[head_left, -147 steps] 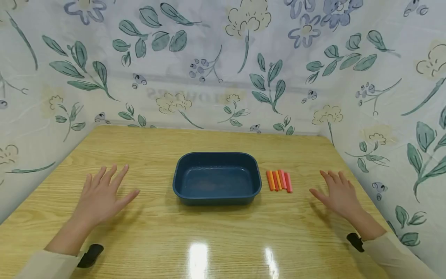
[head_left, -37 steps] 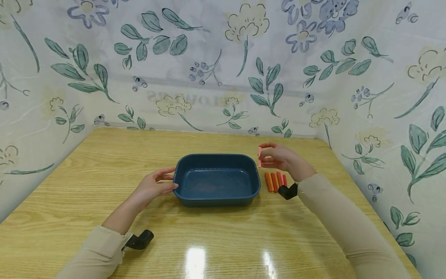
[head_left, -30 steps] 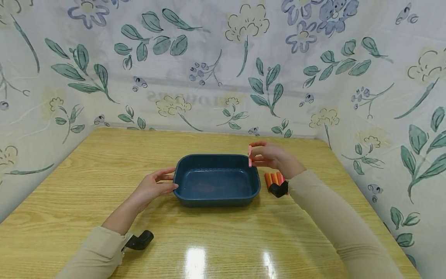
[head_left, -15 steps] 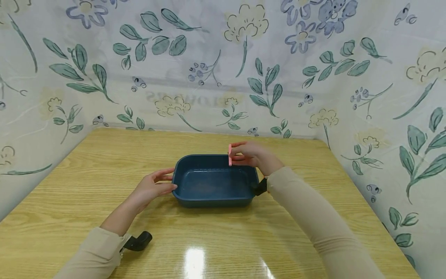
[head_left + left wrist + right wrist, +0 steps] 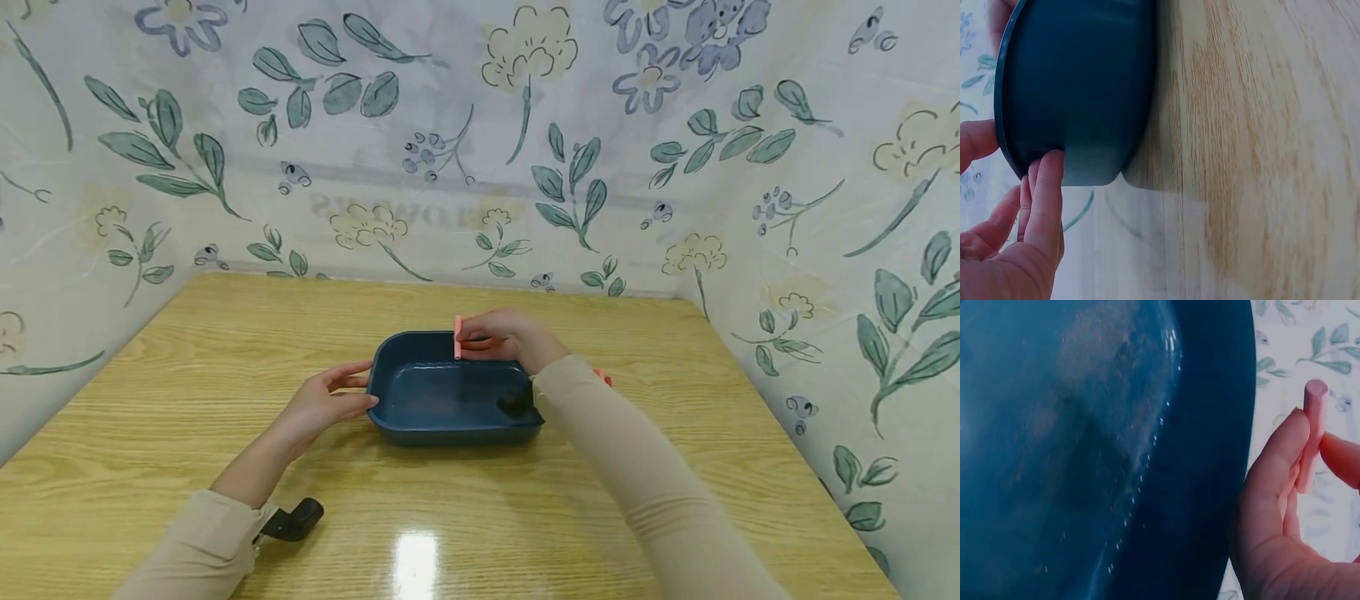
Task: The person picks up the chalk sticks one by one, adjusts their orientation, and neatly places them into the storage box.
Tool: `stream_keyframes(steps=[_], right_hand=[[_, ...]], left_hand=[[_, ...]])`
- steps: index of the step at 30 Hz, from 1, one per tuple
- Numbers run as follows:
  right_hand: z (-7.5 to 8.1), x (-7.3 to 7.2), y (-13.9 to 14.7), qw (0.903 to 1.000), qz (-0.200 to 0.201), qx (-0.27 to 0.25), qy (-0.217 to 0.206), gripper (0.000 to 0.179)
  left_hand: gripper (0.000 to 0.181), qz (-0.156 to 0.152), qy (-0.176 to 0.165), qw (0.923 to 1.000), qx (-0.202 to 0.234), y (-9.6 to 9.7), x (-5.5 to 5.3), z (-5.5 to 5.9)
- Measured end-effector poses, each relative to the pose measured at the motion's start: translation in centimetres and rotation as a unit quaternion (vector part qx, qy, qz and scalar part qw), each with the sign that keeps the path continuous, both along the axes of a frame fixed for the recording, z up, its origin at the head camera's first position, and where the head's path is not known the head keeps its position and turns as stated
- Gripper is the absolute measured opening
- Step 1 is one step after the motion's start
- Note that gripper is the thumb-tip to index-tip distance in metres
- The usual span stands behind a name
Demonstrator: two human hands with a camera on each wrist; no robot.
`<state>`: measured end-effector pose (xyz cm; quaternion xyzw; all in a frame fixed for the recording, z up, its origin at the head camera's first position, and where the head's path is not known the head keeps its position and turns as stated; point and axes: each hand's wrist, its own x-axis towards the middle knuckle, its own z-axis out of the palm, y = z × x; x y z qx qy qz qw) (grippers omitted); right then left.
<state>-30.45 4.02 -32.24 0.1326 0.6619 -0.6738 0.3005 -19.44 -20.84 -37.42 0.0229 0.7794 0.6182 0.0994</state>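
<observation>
A dark blue rectangular tub (image 5: pixel 457 435) stands on the wooden table. My left hand (image 5: pixel 321 408) holds its left end; in the left wrist view the fingers (image 5: pixel 1044 200) lie against the outer wall and a digit meets the rim. Over the tub's back part, my right hand (image 5: pixel 498 337) pinches a pink stick of chalk (image 5: pixel 458 337) upright between thumb and fingers. In the right wrist view that chalk (image 5: pixel 1314 425) stands clear of the tub wall (image 5: pixel 1216 425).
Beyond the right forearm, ends of reddish chalk sticks (image 5: pixel 603 377) peek out; the sleeve (image 5: pixel 622 450) hides the others. A floral cloth (image 5: pixel 420 167) hangs behind and beside the table (image 5: pixel 225 358). Black wrist cameras (image 5: pixel 296 520) hang below the wrists.
Both hands first hovered apart over the table. My left hand came to the tub's left end; my right hand picked a pink chalk from the row and carried it leftward over the tub.
</observation>
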Motion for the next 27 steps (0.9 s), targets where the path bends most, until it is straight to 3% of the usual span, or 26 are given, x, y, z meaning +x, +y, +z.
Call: stream_keyframes(steps=[8, 17, 27], right_hand=[[-0.7, 0.1, -1.9, 0.9978, 0.062, 0.003, -0.020, 0.025], [-1.6, -0.3, -3.6, 0.9889, 0.140, 0.025, -0.043, 0.009], [-3.1, -0.6, -5.2, 0.9847, 0.158, 0.052, -0.051, 0.008]], left_hand=[[0.068, -0.002, 0.001, 1.0000, 0.000, 0.0, 0.0, 0.1], [0.067, -0.002, -0.003, 1.0000, -0.006, -0.1, 0.1, 0.2], [0.067, -0.001, -0.007, 1.0000, 0.003, 0.0, 0.1, 0.3]])
